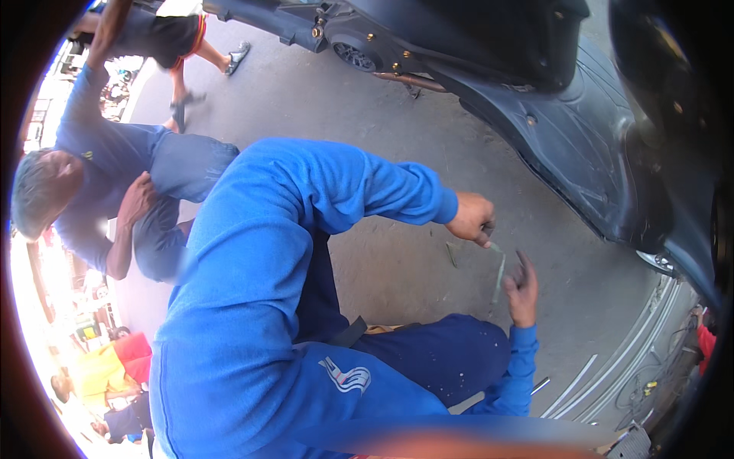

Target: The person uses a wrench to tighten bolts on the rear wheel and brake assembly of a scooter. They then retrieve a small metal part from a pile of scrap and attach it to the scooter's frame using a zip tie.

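Note:
My left hand (471, 219), in a blue sleeve, is closed in a pinch on the upper end of a thin pale-green strip (500, 277). The strip hangs bent over the grey floor. Close beside it is my right hand (523, 294), its index finger stretched up and its thumb apart. It appears to hold nothing, and the strip passes just to the left of its thumb. Beyond both hands stands a dark scooter (527, 122) with smooth body panels. A small green sliver (451, 255) lies on the floor to the left of the strip.
At the left, a person in a dark shirt (107, 153) sits close to my left arm. Behind them another person's legs (206, 57) stand in sandals. Long pale rods (612, 375) and tangled cables (638, 394) lie at the lower right, near the scooter's wheel (656, 262).

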### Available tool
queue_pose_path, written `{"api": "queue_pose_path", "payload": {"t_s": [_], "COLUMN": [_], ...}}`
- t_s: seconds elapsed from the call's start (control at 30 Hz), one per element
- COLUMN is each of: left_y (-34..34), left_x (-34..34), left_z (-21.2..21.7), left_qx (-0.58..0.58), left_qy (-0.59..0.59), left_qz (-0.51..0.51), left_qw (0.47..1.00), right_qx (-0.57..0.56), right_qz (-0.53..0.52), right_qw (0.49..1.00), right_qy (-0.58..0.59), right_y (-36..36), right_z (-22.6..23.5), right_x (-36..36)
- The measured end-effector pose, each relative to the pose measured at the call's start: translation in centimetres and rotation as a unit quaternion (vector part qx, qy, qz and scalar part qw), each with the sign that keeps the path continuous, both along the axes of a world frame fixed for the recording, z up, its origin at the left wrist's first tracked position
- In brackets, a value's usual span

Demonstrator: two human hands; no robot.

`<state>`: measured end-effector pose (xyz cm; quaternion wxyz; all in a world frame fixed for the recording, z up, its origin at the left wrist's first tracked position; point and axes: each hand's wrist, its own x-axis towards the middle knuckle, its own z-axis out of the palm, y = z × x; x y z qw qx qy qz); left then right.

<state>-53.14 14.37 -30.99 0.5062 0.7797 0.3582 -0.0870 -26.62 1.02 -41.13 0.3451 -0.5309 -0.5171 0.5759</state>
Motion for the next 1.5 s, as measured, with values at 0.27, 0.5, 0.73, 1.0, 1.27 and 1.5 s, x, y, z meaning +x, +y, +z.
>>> {"api": "queue_pose_path", "payload": {"t_s": [0.27,0.5,0.73,1.0,1.27,1.5], "left_y": [5.7,3.4,5.5,6.5,8.2,9.4], "left_x": [-11.9,-29.6,-33.8,-34.2,-36.8,-37.8], "left_z": [-2.9,-11.1,-13.1,-10.7,-8.8,-9.0], "left_qx": [0.033,-0.172,-0.269,-0.26,-0.185,-0.161], "left_qy": [0.003,0.001,-0.196,-0.415,-0.406,-0.427], "left_qz": [0.091,0.373,0.482,0.531,0.614,0.604], "left_qw": [0.995,0.912,0.81,0.691,0.651,0.653], "right_qx": [0.002,0.088,-0.082,-0.101,-0.108,-0.089], "right_qz": [0.308,0.351,0.284,0.091,-0.187,-0.307], "right_qw": [0.91,0.823,0.81,0.968,0.976,0.931], "right_qy": [-0.276,-0.438,-0.507,-0.212,0.017,0.176], "right_y": [16.2,10.2,13.0,15.6,18.4,18.9], "right_z": [7.3,1.4,3.0,3.7,2.6,2.4], "right_x": [-16.8,-25.5,-26.4,-42.3,-51.3,-54.7]}}
